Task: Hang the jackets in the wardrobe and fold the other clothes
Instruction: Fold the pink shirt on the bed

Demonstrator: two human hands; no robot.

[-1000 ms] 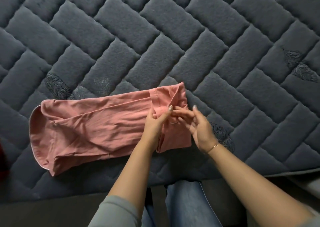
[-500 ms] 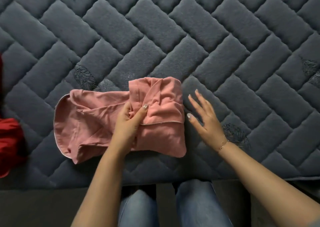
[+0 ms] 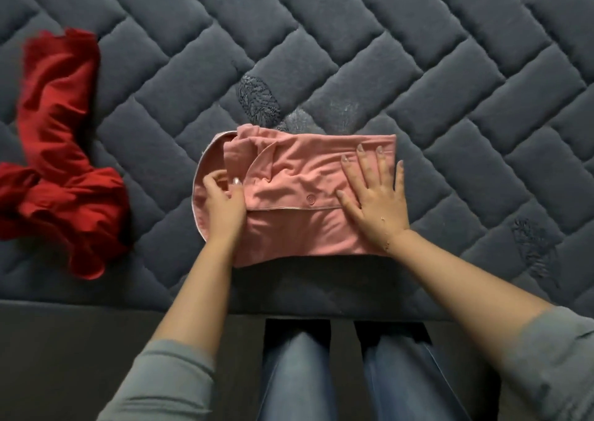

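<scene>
Pink garment: a soft pink knit garment (image 3: 308,202), folded into a compact rectangle, is laid on the mattress near its front edge, directly ahead of the person's knees.
Surface: a dark grey quilted mattress (image 3: 418,67) with a herringbone stitch pattern is used as the folding surface, being flat and broad.
Right hand: the right hand (image 3: 376,199) is pressed flat on the right half of the bundle with fingers spread, so the folded layers are probably being held down and smoothed.
Left hand: the left hand (image 3: 225,202) is set at the left end, where a fold of fabric is pinched between thumb and curled fingers, seemingly so that a loose flap can be tucked or squared.
Stage: the fold is judged nearly finished; only the uneven left end seems to need tidying.
Red garment: a crumpled red fabric garment (image 3: 61,150) is left well apart to the left, apparently not yet folded.
Risk: the slack knit could be pulled open if the pressing palm is lifted too soon.
</scene>
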